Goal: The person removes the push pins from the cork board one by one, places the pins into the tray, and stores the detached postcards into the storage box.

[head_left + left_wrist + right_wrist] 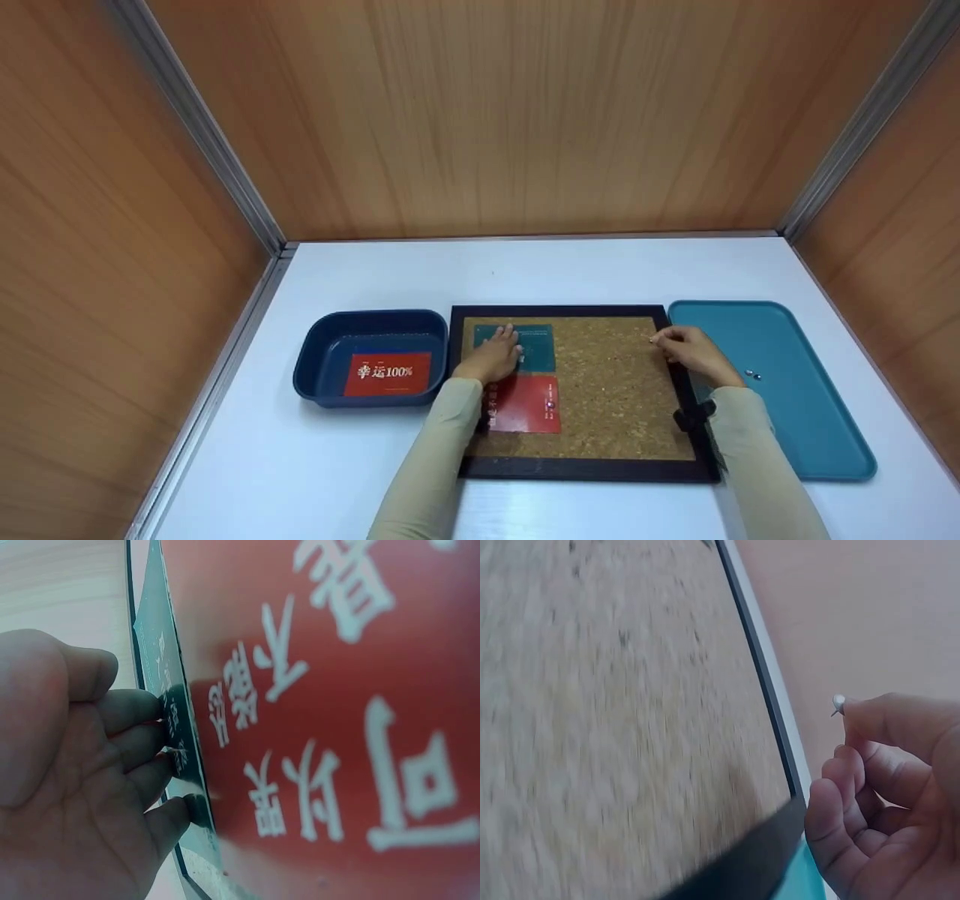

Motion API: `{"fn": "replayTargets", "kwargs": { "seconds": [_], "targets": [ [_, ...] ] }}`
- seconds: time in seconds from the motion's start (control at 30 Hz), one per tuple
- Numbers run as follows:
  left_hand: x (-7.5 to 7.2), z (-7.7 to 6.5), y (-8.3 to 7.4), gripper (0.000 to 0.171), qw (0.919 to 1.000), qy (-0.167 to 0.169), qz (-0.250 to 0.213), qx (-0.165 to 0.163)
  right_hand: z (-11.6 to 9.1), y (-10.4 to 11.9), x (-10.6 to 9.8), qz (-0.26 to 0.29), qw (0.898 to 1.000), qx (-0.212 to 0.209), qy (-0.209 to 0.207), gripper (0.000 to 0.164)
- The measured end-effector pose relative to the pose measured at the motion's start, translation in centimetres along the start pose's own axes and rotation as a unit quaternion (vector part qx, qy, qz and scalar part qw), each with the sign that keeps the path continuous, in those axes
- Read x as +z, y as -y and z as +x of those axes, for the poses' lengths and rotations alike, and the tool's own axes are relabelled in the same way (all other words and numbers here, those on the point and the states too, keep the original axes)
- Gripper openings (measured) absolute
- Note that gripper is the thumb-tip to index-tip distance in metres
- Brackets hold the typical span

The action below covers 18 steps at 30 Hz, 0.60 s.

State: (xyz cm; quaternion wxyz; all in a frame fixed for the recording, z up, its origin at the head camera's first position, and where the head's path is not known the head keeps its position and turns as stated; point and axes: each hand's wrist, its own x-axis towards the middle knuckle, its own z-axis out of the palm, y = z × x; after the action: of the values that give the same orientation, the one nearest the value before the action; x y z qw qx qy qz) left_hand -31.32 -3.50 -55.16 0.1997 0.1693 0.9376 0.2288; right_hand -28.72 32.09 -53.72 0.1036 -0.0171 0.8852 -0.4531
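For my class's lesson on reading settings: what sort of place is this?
Probably a walled work booth: wood-grain panels and metal strips bound a white tabletop, where a corkboard lies between a blue bin and a teal tray.

Below centre, the left hand (493, 356) covers part of the green card (538, 349) from me; both sleeves (421, 466) run off the bottom edge; shiny bits (757, 377) at right are too small to identify.

One red card (388, 374) reads "幸运100%", the other red card (322, 712) "可以" and "不能".
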Motion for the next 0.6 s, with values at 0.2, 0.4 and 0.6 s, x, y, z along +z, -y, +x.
{"fn": "replayTargets", "kwargs": {
  "seconds": [0.2, 0.4, 0.6],
  "targets": [
    [0.0, -0.1, 0.0, 0.051, 1.0, -0.002, 0.0, -0.001, -1.2, -1.5, -1.5, -0.005, 1.0, 0.002, -0.018, 0.045],
    [-0.1, -0.2, 0.1, 0.051, 1.0, -0.002, 0.0, 0.0, -2.2, -2.8, -2.7, 0.01, 0.999, 0.027, -0.032, 0.045],
    [-0.1, -0.1, 0.1, 0.05, 1.0, -0.007, -0.001, 0.002, -3.1, -4.2, -3.8, -0.009, 0.998, 0.049, -0.048, 0.05]
  ]
}}
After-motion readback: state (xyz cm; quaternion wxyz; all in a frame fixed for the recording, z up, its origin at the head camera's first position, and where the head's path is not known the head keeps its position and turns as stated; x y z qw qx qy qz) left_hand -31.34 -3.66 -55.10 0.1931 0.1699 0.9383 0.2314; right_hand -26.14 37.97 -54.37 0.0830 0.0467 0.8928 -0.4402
